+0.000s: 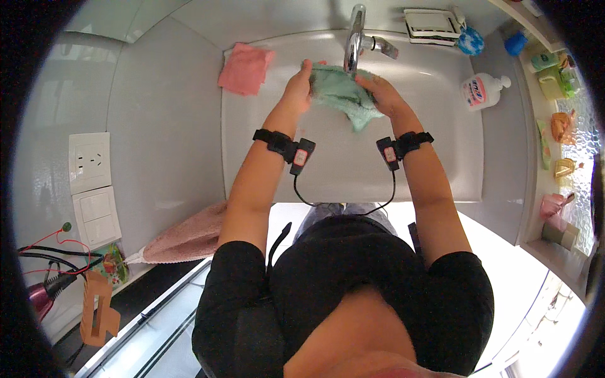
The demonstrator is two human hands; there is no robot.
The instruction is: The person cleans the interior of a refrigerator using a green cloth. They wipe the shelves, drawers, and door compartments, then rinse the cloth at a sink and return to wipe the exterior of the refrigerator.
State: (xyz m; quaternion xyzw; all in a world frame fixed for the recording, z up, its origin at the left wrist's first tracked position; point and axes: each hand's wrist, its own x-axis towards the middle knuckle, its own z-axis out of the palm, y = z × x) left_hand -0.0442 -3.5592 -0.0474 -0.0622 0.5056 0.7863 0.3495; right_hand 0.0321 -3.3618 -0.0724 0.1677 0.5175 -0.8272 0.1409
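Note:
A green cloth point(341, 90) is spread between my two hands below the chrome faucet point(354, 40), over a white sink point(352, 165). My left hand point(300, 90) grips the cloth's left edge, thumb on top. The right edge is held by my right hand point(382, 93), close to the spout. Whether water runs is hard to tell. A folded pink cloth point(246, 68) lies at the sink's back left corner, apart from my hands. Black straps with small cabled devices circle both wrists.
A white pump bottle point(483, 91) stands at the sink's right side. A white soap rack point(431, 26) and a blue mesh scrubber point(470, 41) are at the back right. On the left, a pink towel point(184, 236) hangs below wall switches point(97, 216); a hair dryer point(42, 298) is farther left.

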